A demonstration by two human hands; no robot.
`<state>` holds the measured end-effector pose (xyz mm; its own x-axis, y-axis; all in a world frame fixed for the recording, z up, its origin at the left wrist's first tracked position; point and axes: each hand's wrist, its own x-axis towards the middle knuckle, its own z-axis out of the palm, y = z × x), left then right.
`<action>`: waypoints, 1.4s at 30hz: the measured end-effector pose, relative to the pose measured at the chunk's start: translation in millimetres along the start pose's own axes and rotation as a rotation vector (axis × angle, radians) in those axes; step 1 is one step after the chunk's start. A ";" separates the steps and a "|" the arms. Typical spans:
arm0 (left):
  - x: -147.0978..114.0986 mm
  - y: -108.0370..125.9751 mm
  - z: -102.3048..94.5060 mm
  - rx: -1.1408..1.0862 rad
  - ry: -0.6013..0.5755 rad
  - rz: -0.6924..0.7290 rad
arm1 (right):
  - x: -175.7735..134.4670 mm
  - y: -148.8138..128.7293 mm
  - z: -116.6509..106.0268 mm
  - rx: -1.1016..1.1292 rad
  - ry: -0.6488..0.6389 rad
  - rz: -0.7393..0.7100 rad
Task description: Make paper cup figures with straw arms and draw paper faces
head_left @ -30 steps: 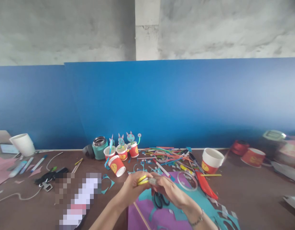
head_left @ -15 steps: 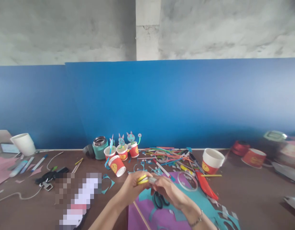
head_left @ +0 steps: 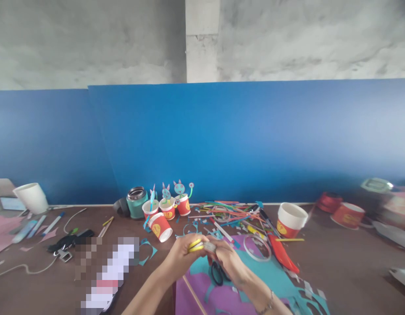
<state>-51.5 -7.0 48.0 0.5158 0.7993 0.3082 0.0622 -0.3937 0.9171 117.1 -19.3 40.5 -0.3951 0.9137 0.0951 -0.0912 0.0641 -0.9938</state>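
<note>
Below the centre of the frame, left hand [head_left: 183, 253] and right hand [head_left: 227, 258] meet, clamped around a small yellow-and-grey object [head_left: 196, 246], probably light and stiff, best pinched by its edges.

The left hand [head_left: 184, 251] grips a small yellow object [head_left: 195, 248], and the right hand [head_left: 229, 259] meets it. Below, dark scissors handles [head_left: 213, 274] show over purple paper [head_left: 189, 299]. Farther back, one red paper cup [head_left: 160, 227] lies tipped before three upright cups [head_left: 168, 215].

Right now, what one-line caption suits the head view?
Left hand and right hand meet at a small yellow item over teal paper.
</note>
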 end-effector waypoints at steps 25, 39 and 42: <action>0.7 -12.9 1.0 0.320 0.269 -0.041 | 0.9 -4.7 -6.9 -0.668 0.079 -0.274; 0.5 -16.7 1.5 0.152 0.261 -0.106 | 3.9 3.6 -0.6 -0.909 0.337 -0.420; 0.8 -12.1 1.5 0.096 0.252 -0.120 | 3.4 5.3 1.5 -0.840 0.331 -0.431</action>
<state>-50.6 -2.3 36.8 0.2719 0.9257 0.2630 0.1970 -0.3211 0.9263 113.9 -16.4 35.6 -0.1939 0.8034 0.5630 0.5598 0.5619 -0.6091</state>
